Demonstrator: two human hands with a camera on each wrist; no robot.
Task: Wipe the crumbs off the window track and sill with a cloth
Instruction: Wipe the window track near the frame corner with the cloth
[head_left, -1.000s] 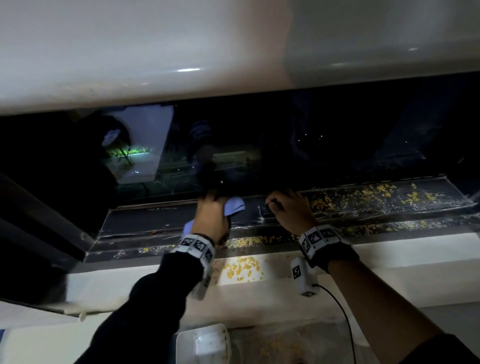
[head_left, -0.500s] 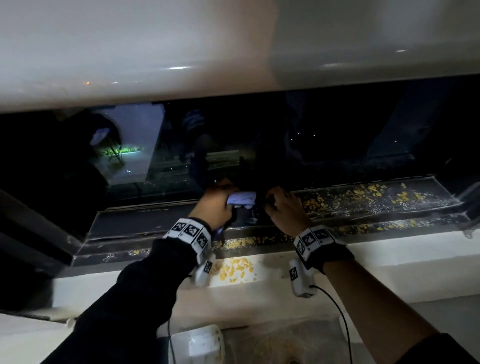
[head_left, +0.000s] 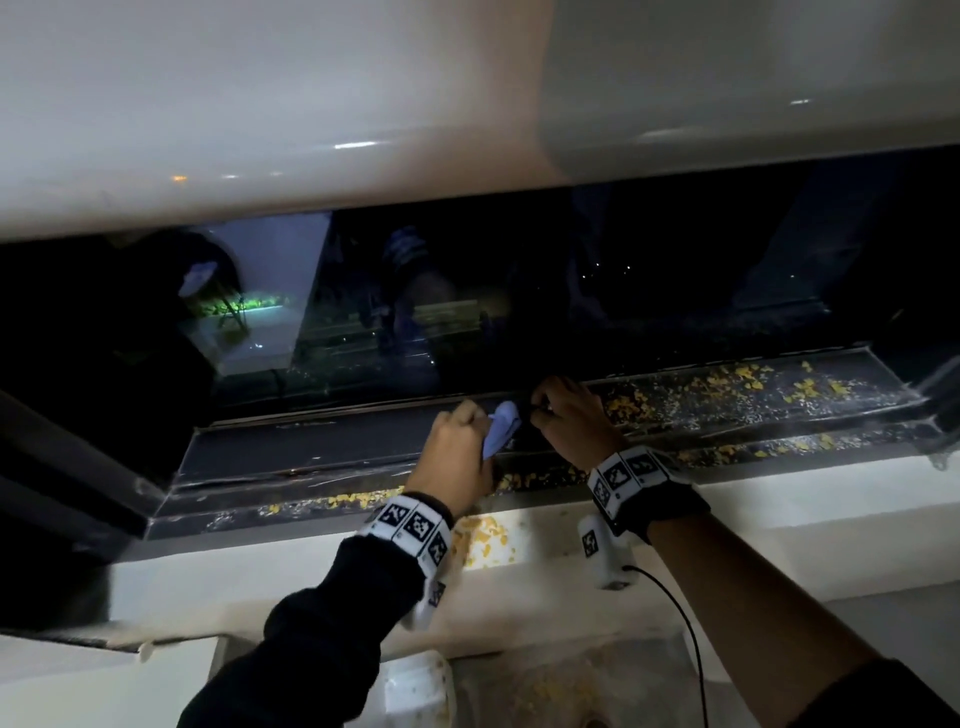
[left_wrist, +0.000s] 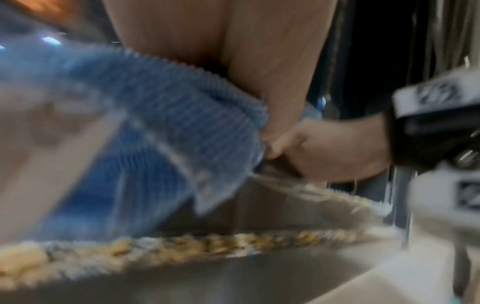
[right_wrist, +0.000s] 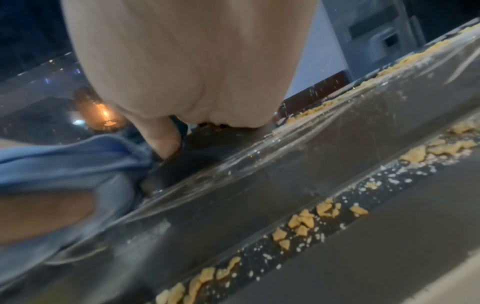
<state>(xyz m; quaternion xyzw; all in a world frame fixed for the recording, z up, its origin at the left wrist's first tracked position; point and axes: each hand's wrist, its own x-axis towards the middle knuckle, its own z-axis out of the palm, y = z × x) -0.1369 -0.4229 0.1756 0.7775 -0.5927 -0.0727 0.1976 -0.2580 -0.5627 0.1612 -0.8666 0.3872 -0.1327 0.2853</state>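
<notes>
My left grip (head_left: 457, 457) is curled round the blue cloth (head_left: 500, 427), and since half a second ago the cloth has dropped from lying flat between my hands to hanging bunched out of that fist. My right grip (head_left: 569, 423) pinches the cloth's far edge with curled fingers (right_wrist: 162, 139), as it did then; both hands have barely shifted along the track (head_left: 332, 441). The left hand is knuckles up, wrist over the front rail; the right is knuckles up too, fingertips down on the dark track by the glass (head_left: 519, 312). The cloth sits on the track between the two hands. Crumbs (head_left: 737, 389) cover the track to the right, line the front channel, and lie in a patch on the white sill (head_left: 779, 509) under my left wrist.
</notes>
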